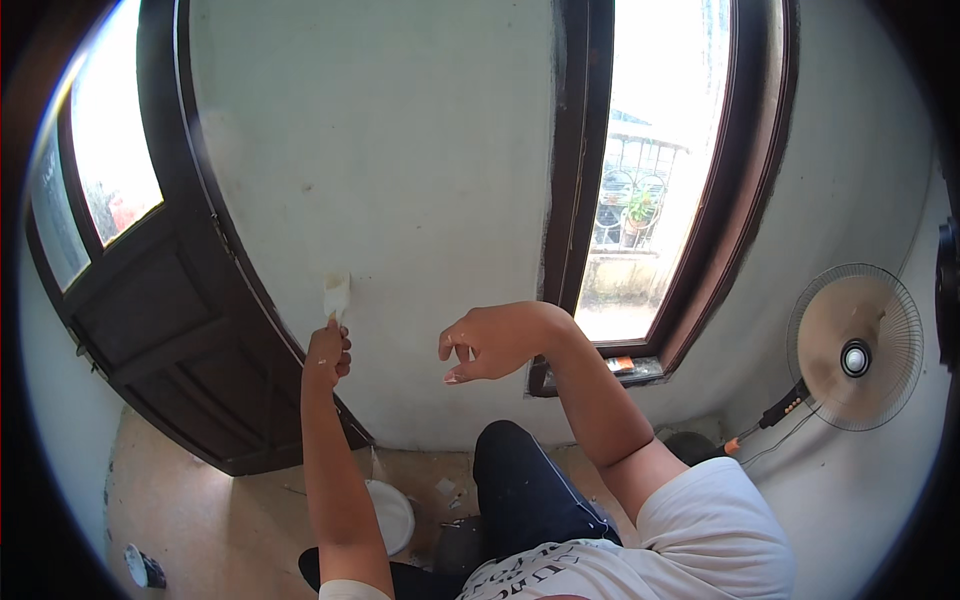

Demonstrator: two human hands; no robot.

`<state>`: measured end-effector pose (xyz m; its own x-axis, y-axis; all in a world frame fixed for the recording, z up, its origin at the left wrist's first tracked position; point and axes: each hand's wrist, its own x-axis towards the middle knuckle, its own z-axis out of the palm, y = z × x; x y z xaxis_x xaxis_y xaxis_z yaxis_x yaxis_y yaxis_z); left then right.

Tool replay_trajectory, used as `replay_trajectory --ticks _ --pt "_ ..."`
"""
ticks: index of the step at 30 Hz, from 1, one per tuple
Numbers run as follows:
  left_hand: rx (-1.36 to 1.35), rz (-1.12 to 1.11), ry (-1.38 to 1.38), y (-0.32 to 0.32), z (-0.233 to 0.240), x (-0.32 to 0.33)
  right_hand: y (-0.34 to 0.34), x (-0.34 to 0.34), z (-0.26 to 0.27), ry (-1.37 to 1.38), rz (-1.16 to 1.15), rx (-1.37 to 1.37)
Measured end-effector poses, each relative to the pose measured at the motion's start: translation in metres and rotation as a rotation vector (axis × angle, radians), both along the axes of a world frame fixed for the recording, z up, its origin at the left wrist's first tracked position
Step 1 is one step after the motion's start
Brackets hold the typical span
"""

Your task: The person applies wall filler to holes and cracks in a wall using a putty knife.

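Note:
My left hand (pixel 328 356) grips a pale, flat, wide-ended hand tool (pixel 337 294), its broad end up against the light-painted wall (pixel 420 172). Whether it is a putty knife or a flat brush I cannot tell. To the right, my right hand (pixel 491 345) hangs bent at the wrist in front of the wall, fingers curled but apart, holding nothing. White smears mark both hands. Below my left forearm, partly hidden by it, is a round white bucket or lid (pixel 390 517) on the floor.
A dark wooden door (pixel 172 315) with glass panes stands at left. A dark-framed window (pixel 652 187) is at right, an orange packet (pixel 619 365) on its sill. A standing fan (pixel 855 349) is further right. A small paint-smeared container (pixel 145 566) sits on the tiled floor (pixel 195 517).

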<state>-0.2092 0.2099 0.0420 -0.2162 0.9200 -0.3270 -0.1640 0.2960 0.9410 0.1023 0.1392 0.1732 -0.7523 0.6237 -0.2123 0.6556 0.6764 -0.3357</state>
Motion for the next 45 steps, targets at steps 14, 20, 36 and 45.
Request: replay_trajectory --ticks 14,20,36,45 --pt "0.160 0.105 0.434 -0.020 0.107 0.002 -0.009 -0.007 0.003 -0.019 0.059 0.014" --pt "0.454 0.043 0.111 -0.030 0.167 0.006 -0.007 -0.008 0.004 -0.088 -0.021 -0.055" --pt "0.004 0.028 0.234 -0.018 -0.052 0.017 0.003 -0.038 -0.148 0.457 0.022 -0.230" --pt "0.001 -0.057 -0.351 -0.127 -0.204 0.101 -0.049 -0.058 -0.274 0.594 -0.588 -0.338"
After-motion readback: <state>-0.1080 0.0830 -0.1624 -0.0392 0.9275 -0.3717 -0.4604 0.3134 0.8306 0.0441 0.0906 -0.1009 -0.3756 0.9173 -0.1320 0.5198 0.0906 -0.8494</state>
